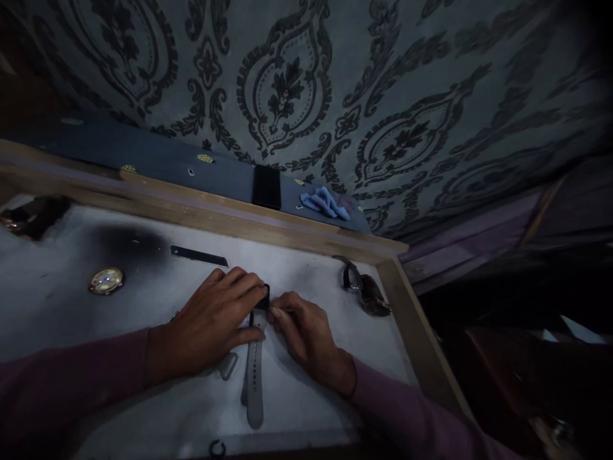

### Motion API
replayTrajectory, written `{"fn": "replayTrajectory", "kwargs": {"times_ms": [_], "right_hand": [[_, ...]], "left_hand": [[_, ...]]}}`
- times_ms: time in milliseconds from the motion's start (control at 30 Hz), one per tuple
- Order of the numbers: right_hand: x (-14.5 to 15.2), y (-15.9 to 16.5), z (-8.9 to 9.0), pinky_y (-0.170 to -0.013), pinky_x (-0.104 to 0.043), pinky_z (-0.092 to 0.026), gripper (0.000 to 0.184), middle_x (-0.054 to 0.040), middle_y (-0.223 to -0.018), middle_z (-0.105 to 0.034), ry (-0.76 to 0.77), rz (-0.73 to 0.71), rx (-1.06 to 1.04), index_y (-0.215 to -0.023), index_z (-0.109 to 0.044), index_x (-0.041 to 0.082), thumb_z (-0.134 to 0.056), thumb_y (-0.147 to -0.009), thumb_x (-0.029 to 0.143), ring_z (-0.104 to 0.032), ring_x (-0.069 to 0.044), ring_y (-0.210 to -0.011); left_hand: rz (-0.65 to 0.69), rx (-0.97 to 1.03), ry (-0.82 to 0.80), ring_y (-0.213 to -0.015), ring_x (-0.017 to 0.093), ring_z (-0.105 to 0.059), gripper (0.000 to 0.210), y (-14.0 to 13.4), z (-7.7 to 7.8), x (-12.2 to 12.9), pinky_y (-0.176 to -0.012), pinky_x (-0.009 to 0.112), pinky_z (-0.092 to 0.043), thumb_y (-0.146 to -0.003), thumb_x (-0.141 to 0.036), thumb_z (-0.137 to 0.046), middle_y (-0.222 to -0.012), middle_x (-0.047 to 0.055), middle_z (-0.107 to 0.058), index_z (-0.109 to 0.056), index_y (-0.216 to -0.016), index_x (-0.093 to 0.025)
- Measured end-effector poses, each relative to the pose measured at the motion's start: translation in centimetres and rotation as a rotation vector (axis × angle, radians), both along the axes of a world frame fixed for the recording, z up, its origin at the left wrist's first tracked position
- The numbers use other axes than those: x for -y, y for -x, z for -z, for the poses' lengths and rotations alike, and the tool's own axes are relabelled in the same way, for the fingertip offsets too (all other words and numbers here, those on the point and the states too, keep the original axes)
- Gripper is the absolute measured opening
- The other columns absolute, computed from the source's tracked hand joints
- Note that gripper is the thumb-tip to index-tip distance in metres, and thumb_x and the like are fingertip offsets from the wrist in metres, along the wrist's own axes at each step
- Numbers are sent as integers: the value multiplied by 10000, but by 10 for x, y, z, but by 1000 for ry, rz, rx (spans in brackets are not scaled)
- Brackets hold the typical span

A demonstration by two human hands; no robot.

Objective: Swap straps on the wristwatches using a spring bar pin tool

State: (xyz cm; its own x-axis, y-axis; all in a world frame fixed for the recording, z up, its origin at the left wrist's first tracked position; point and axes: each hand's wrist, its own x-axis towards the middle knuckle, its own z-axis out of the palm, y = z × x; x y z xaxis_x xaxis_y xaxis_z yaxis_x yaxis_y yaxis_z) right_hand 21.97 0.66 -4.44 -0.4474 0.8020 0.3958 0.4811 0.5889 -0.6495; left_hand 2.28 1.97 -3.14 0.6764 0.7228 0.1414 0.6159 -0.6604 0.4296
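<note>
A smartwatch (261, 298) with a dark square face lies on the white work surface, its pale grey perforated strap (255, 390) stretching toward me. Over its left side rests my left hand (215, 316), fingers curled on the case and thumb by the top of the strap. From the right, my right hand (301, 329) pinches thumb and forefinger together at the watch's edge; whatever sits between those fingertips is hidden. A small grey loop-shaped piece (228, 366) lies under my left wrist side. Beyond my left hand is a dark flat blade-like strip (199, 256).
A round gold-rimmed watch face (106, 280) lies at left, near a dark strapped watch (33, 216). Two more watches (354, 278) sit by the right wooden rim (421, 332). Behind the rim are a black phone-like slab (267, 187) and a blue cloth (326, 202). A black ring (217, 448) lies in front.
</note>
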Motion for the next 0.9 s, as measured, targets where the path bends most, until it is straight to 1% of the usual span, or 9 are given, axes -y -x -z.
{"fn": "replayTrajectory", "kwargs": {"times_ms": [133,300,433,600,700,800,900], "right_hand": [[0,1,0,-518,-226,-412,133,33,-653,-526,-38,-17,29,-858,-492,212,-449,-970,155,-503,-107,-541],[-1,2,2,-547,-238,-422,128,15,-699,-541,-114,-59,35,-891,-484,211,-431,-970,126,-509,-121,-594],[-2,4,0,-546,-244,-415,142,16,-686,-529,-94,-68,46,-867,-475,213,-427,-965,121,-499,-126,-588],[-1,3,-1,-538,-244,-407,143,17,-681,-531,-49,-42,24,-848,-480,215,-440,-957,131,-492,-121,-568],[-1,3,0,-531,-237,-408,133,17,-676,-543,11,-18,-25,-840,-497,209,-459,-947,140,-507,-115,-562],[-2,2,3,-506,-219,-407,143,22,-656,-557,150,5,-120,-820,-504,203,-463,-955,176,-504,-103,-531],[-2,2,5,-473,-204,-400,163,19,-650,-583,293,27,-224,-822,-506,200,-464,-971,251,-486,-94,-499]], "left_hand": [[2,9,0,-1042,260,-527,416,0,0,0,-799,383,-391,-798,-344,-758,-1155,51,-598,-558,-1118,-169],[-3,11,20,-1041,257,-523,422,0,-1,0,-811,387,-388,-789,-324,-769,-1156,49,-599,-554,-1117,-170],[0,8,11,-1047,260,-521,418,0,-1,0,-814,393,-391,-797,-330,-760,-1157,52,-597,-551,-1120,-166],[3,12,8,-1048,263,-525,390,0,-1,0,-816,392,-397,-807,-312,-753,-1157,58,-599,-548,-1108,-173],[0,6,17,-1045,262,-522,382,0,-2,0,-814,388,-396,-811,-315,-749,-1158,56,-599,-545,-1105,-180],[-4,0,23,-1046,259,-521,389,0,-1,0,-814,384,-389,-807,-329,-752,-1166,55,-596,-544,-1102,-183],[-2,11,20,-1044,253,-520,378,0,0,-1,-809,377,-380,-803,-341,-755,-1160,48,-595,-551,-1082,-189]]}}
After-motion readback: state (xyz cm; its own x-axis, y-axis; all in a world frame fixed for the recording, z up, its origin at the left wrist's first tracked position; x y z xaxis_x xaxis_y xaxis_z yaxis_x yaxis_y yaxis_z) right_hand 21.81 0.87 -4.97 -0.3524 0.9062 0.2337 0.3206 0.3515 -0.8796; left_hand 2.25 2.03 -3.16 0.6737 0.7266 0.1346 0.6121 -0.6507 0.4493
